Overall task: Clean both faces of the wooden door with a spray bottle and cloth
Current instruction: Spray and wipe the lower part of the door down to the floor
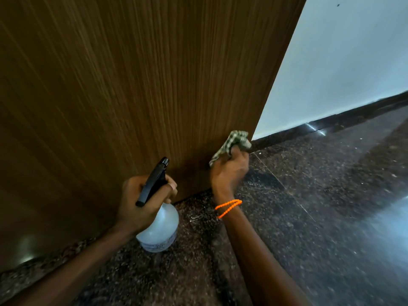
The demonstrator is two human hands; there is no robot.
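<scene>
The brown wooden door fills the left and middle of the view, its free edge running down to the floor at the right. My right hand grips a green-and-white checked cloth and holds it against the door's lower corner by that edge. My left hand grips the neck of a clear spray bottle with a black trigger head, nozzle pointing up at the door, low near the door's bottom.
A dark speckled granite floor spreads below and to the right. A pale wall with a black skirting strip stands behind the door's edge. An orange bead bracelet circles my right wrist.
</scene>
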